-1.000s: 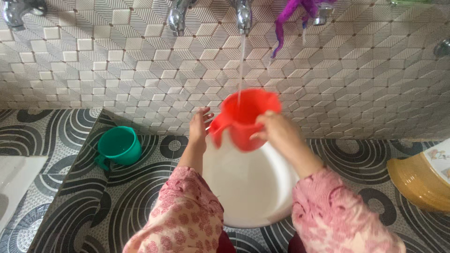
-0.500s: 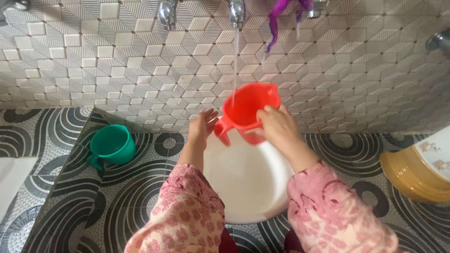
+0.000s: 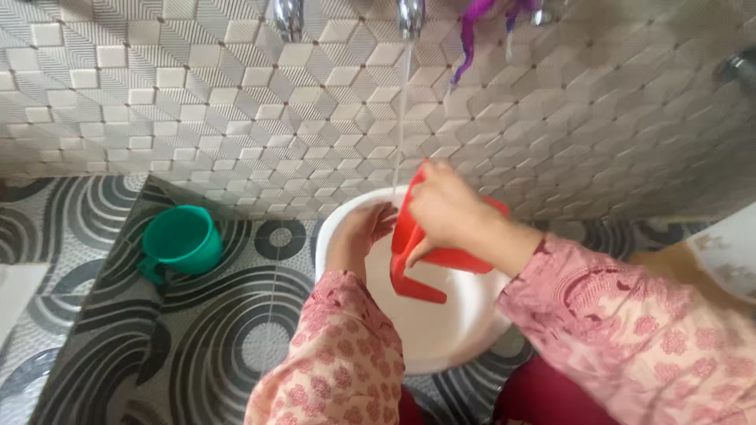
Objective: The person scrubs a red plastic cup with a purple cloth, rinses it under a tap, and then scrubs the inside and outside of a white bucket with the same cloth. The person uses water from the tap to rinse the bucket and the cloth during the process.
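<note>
My right hand [image 3: 445, 212] has its fingers clenched round the rim of the red jug [image 3: 429, 252], tipped on its side over the white basin [image 3: 441, 330], handle hanging low. My left hand [image 3: 364, 232] hovers loosely open by the jug's mouth, under the thin stream from the tap [image 3: 409, 14]. To rinse well, I judge I should keep the mouth turned into the stream and roll it slowly. A moment ago the jug stood more upright and higher; the green mug [image 3: 183, 240] is unmoved on the patterned floor [image 3: 236, 346].
</note>
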